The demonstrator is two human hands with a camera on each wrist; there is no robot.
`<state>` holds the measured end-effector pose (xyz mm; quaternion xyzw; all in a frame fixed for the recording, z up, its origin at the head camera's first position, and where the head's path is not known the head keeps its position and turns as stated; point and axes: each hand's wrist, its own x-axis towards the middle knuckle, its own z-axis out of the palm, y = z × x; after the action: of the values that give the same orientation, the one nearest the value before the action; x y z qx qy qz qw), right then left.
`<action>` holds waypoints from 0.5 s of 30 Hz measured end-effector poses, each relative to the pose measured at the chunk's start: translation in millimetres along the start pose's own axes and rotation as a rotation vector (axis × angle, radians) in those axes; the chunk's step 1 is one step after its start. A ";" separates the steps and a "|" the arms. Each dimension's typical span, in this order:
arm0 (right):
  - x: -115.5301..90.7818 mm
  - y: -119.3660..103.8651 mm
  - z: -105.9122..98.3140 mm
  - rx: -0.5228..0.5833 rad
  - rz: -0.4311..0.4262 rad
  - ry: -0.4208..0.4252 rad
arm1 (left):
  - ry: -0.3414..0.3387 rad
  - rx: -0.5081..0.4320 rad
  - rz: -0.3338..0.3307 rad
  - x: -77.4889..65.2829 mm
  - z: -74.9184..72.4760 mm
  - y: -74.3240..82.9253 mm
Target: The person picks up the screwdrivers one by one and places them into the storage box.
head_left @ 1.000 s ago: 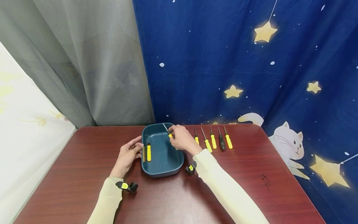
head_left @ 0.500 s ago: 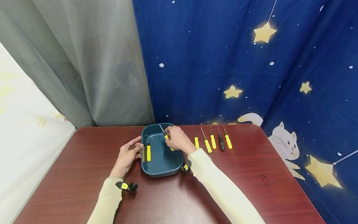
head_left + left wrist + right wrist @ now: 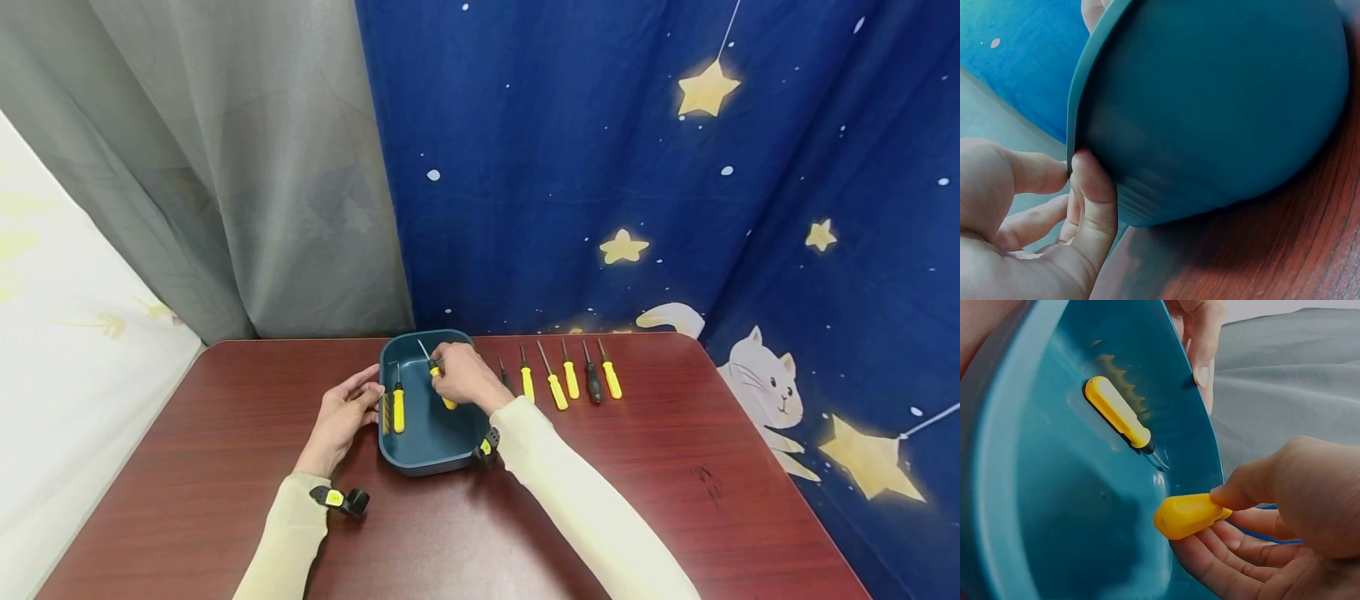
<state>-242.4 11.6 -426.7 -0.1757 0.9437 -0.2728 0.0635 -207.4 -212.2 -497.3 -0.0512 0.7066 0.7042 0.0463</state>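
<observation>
A dark teal plastic bin (image 3: 435, 446) stands on the table. My left hand (image 3: 339, 423) pinches its left rim between thumb and fingers, seen close in the left wrist view. My right hand (image 3: 467, 375) holds a yellow-handled screwdriver (image 3: 1186, 515) over the inside of the bin, its thin metal shank pointing up and left in the head view. Inside the bin, near its left wall, lies another yellow-handled tool (image 3: 1115, 412) with a black collar and a thin shank that looks bent near the tip.
Right of the bin, several screwdrivers lie in a row, including a yellow one (image 3: 557, 392) and a black-handled one (image 3: 593, 387). The reddish-brown table (image 3: 660, 500) backs onto a grey curtain (image 3: 300, 208) and a blue star-patterned curtain (image 3: 540, 208).
My right hand has moved left and slightly down with the screwdriver, further over the bin, uncovering a dark-handled tool in the row. My left hand stays on the rim.
</observation>
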 end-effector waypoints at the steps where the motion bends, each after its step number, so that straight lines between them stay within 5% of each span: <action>1: 0.8 -0.6 0.7 -0.003 -0.001 -0.003 | 0.000 -0.002 -0.001 0.0 0.1 0.0; 15: 11.2 -8.1 7.4 -0.009 0.014 -0.036 | 0.005 -0.005 -0.013 1.8 0.8 0.3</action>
<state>-248.8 -2.5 -428.9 -0.1743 0.9449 -0.2647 0.0817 -209.2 -211.4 -497.2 -0.0577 0.7046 0.7056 0.0492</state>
